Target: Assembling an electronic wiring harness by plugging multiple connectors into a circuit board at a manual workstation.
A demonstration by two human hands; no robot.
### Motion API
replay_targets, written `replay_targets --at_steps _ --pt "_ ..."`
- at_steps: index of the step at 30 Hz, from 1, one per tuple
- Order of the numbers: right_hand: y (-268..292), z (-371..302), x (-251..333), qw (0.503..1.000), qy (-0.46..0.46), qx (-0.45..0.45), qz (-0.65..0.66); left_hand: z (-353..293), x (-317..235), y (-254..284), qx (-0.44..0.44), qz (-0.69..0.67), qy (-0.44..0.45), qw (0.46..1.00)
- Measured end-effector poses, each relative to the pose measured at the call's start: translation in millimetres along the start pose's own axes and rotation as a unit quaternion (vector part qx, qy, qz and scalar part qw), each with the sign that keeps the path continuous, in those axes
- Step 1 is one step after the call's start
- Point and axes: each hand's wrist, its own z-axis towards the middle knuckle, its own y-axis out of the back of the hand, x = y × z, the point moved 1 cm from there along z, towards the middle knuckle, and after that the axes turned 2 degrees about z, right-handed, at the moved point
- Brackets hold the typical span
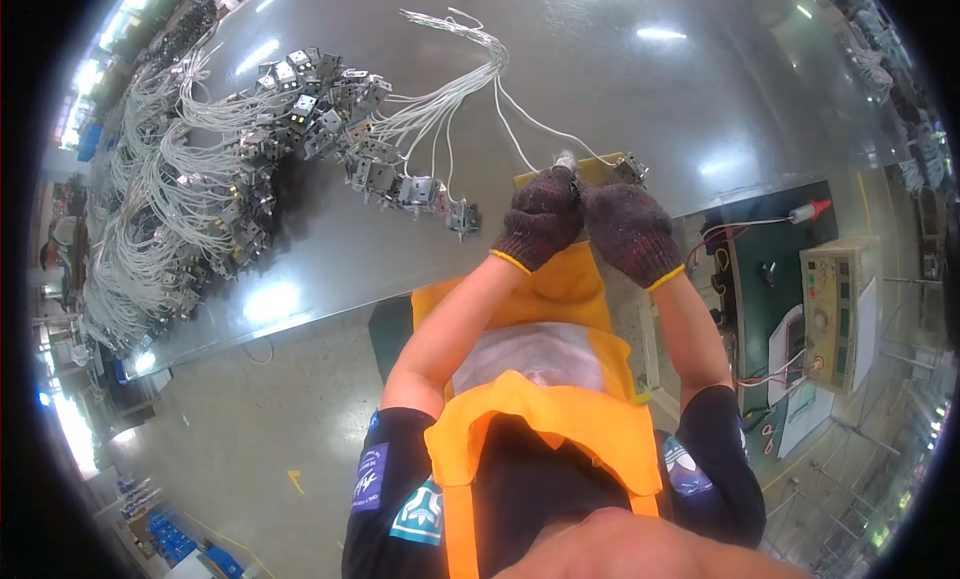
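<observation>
Dark knitted gloves with yellow cuffs cover both my hands, which meet at the table's near edge. My left hand (545, 217) is closed, and a small silvery piece (567, 161) sticks out at its fingertips; its kind is unclear. My right hand (632, 227) is curled closed beside it, its fingertips hidden. Just beyond the right hand lies a metal box-shaped part (630, 169) with a white wire (555, 132). Another white wire (510, 129) runs down to my left hand. Under the hands is a yellow board (598, 169), partly covered.
On the grey metal table (640, 89), a bundle of white wires (470, 79) leads to several metal parts (375, 169). A big wired heap (180, 209) fills the left side. At right stand a beige instrument (835, 314) and a red-tipped probe (808, 212); scissors (768, 436) lie nearer.
</observation>
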Motion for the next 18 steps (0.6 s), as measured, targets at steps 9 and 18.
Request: replay_targets --at_steps 9,18 --pt "-2 -5 5 0.996 0.044 -0.077 -0.001 2 -11 12 -0.002 -0.019 0.008 1.0" --pt "-9 -10 3 0.999 0.0 -0.053 -0.006 2 -8 9 -0.007 -0.026 -0.007 1.0"
